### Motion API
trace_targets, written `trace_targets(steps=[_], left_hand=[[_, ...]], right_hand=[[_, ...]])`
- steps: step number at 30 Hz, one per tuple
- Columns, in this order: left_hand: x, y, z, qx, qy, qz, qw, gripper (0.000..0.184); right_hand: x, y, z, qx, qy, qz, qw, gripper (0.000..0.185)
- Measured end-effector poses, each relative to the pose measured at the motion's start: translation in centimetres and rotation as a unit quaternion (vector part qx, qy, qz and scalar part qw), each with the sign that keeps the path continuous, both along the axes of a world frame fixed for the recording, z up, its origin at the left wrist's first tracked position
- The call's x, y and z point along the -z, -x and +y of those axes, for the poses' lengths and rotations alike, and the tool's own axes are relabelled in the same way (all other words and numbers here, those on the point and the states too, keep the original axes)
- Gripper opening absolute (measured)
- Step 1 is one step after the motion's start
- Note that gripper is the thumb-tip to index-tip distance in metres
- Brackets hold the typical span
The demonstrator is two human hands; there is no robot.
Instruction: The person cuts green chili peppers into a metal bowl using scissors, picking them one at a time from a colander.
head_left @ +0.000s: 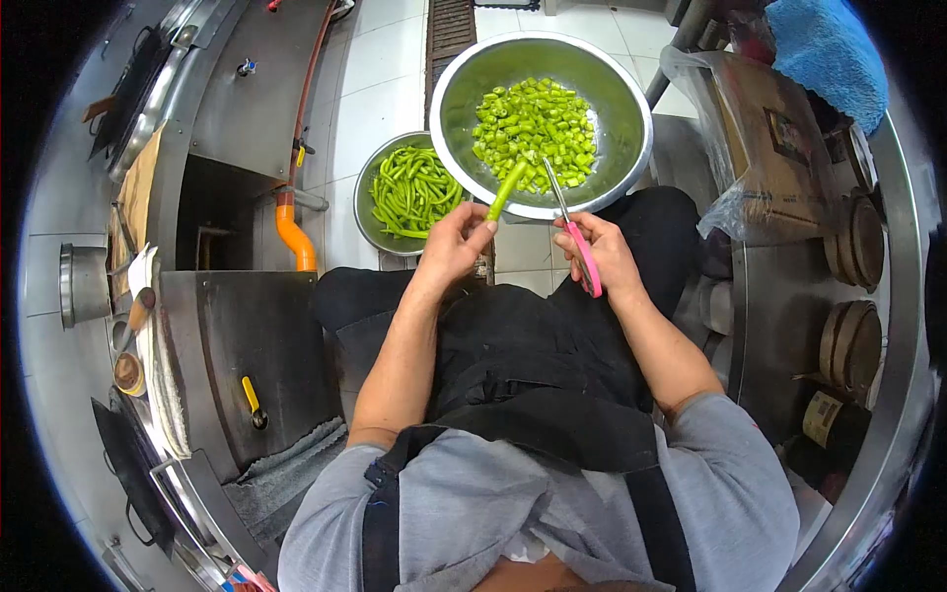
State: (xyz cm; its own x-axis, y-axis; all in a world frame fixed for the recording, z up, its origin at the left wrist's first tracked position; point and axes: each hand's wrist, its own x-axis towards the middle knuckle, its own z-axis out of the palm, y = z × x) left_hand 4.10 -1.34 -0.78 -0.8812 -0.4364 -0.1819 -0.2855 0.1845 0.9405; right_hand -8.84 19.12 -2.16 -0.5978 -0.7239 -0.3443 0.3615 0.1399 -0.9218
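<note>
My left hand (456, 242) is closed on one long green pepper (506, 191), whose far end points up over the near rim of a large metal bowl (639, 168). Short cut pieces of green pepper (538, 123) lie in that bowl. My right hand (604, 255) grips scissors with pink handles (583, 259); their blades extend over the bowl, close to the pepper's tip. A smaller metal bowl (363, 207) to the left, partly under the large bowl's edge, holds many whole long green peppers (412, 187).
Steel cabinets (261, 365) with an orange pipe (294, 233) line the left. At the right are a plastic-covered cardboard box (764, 148), a blue cloth (831, 54) and a steel shelf edge (912, 247). White floor tiles (370, 109) lie beyond the bowls.
</note>
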Motion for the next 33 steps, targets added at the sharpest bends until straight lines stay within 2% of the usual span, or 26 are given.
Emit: trace_targets(steps=[2, 4, 8, 10, 15, 19, 24, 26, 29, 33], left_hand=[[-1.3, 0.3, -0.1, -0.041, -0.081, -0.025, 0.996, 0.023], [-0.8, 0.4, -0.3, -0.038, -0.083, -0.012, 0.996, 0.022], [-0.6, 0.5, 0.4, 0.051, -0.004, -0.048, 0.998, 0.021], [-0.5, 0.6, 0.5, 0.083, 0.013, -0.071, 0.994, 0.021], [1.3, 0.7, -0.5, 0.053, 0.03, -0.012, 0.998, 0.024], [1.1, 1.1, -1.0, 0.022, 0.044, -0.018, 0.999, 0.023], [-1.0, 1.7, -0.9, -0.095, -0.029, -0.009, 0.995, 0.021], [-0.5, 1.8, -1.1, -0.081, -0.026, -0.005, 0.996, 0.023], [0.1, 1.9, -0.4, 0.023, -0.011, -0.011, 1.0, 0.026], [0.4, 2.0, 0.0, 0.055, 0.002, -0.022, 0.998, 0.026]], right_hand=[[0.5, 0.0, 0.0, -0.013, 0.007, 0.008, 1.0, 0.039], [0.2, -0.4, -0.2, -0.017, 0.016, 0.018, 1.0, 0.039], [1.4, -0.8, -0.8, -0.018, 0.06, 0.073, 0.995, 0.035], [0.8, -0.5, -0.5, -0.028, 0.034, 0.061, 0.997, 0.035], [0.6, -0.2, -0.2, -0.043, 0.005, 0.029, 0.999, 0.033], [0.0, -0.2, -0.3, -0.028, -0.002, 0.013, 1.0, 0.035], [0.5, -0.4, -0.4, -0.016, -0.004, 0.006, 1.0, 0.039], [1.4, -0.5, -0.4, -0.039, 0.025, 0.047, 0.998, 0.04], [1.8, -0.9, -0.8, -0.039, 0.061, 0.072, 0.995, 0.041], [1.1, -0.5, -0.5, -0.027, 0.045, 0.045, 0.998, 0.04]])
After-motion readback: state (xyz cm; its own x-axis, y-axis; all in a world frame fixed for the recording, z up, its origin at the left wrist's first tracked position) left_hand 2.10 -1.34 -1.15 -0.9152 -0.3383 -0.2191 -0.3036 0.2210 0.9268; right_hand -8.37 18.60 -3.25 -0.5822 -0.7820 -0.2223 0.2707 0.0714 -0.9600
